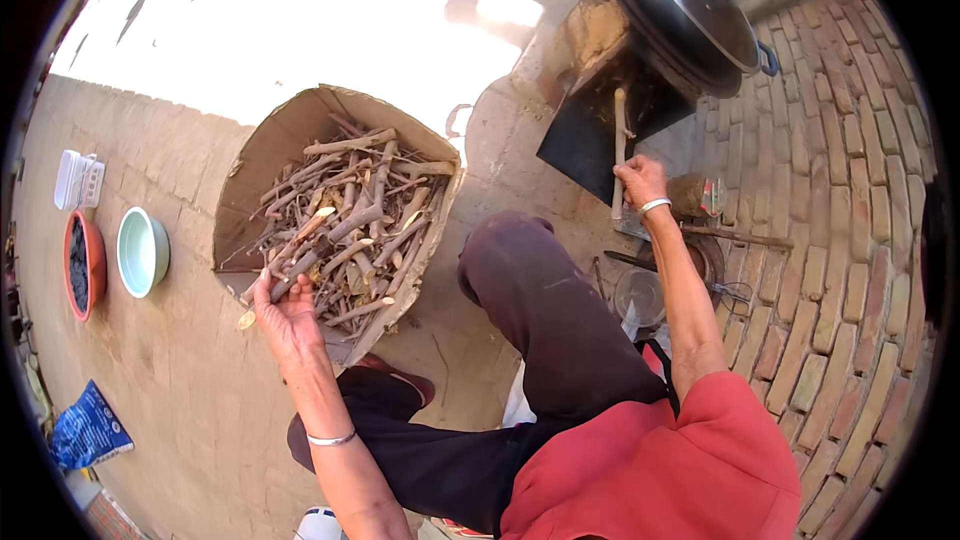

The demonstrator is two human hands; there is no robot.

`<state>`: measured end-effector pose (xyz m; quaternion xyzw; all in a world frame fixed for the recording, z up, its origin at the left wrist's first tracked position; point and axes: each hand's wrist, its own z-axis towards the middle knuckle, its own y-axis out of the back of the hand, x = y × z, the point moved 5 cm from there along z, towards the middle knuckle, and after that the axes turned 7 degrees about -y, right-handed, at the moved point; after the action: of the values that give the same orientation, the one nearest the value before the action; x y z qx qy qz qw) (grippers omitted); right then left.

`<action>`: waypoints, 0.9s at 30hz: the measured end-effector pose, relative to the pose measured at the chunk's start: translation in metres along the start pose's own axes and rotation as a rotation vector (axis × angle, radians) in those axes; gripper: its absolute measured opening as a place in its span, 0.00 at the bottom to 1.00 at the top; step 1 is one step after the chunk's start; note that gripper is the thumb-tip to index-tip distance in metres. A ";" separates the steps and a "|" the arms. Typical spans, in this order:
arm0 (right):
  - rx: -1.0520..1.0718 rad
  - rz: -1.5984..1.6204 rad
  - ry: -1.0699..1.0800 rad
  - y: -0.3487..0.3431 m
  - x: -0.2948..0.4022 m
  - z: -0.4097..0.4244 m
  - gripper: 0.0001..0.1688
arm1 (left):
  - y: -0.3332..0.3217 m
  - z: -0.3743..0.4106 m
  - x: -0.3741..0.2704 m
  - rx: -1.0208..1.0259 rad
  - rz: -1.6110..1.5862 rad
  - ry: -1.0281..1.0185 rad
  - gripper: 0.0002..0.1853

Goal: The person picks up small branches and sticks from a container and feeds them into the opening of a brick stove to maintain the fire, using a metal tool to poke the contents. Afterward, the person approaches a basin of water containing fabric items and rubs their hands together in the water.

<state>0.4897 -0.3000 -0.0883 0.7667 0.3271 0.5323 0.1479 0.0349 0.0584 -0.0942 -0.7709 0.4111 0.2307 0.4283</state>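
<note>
My left hand (289, 311) is at the near left corner of a cardboard box (259, 157), its fingers around a cut branch (300, 268). The box holds many cut branches and twigs (360, 221). On the right, my right hand (643, 178) grips the lower part of a peeled-looking stick (620, 131), whose far end points into the opening of a stove (596, 34). A dark metal sheet (577, 139) lies at the stove's mouth, under the stick. On top of the stove sits a large dark pan with a glass lid (697, 0).
A brick wall (825, 240) runs along the right. Beside my right forearm are a clear plastic container (639, 296) and a round brown pot (697, 259). Left stand a pale green basin (142, 251), an orange basin (96, 262), a white bucket (79, 180) and a blue bag (90, 427).
</note>
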 end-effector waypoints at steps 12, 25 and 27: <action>-0.231 0.516 -0.085 -0.010 0.014 0.094 0.08 | -0.028 -0.019 0.000 0.196 0.021 -0.104 0.08; -0.622 0.091 0.159 0.048 0.031 0.190 0.20 | -0.075 -0.046 0.003 0.503 0.106 -0.193 0.10; -0.539 0.143 0.276 0.043 0.019 0.179 0.17 | -0.078 -0.047 0.005 0.536 0.140 -0.189 0.09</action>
<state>0.6724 -0.2974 -0.1196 0.6415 0.1364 0.7080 0.2620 0.1029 0.0387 -0.0364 -0.5751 0.4676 0.2136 0.6364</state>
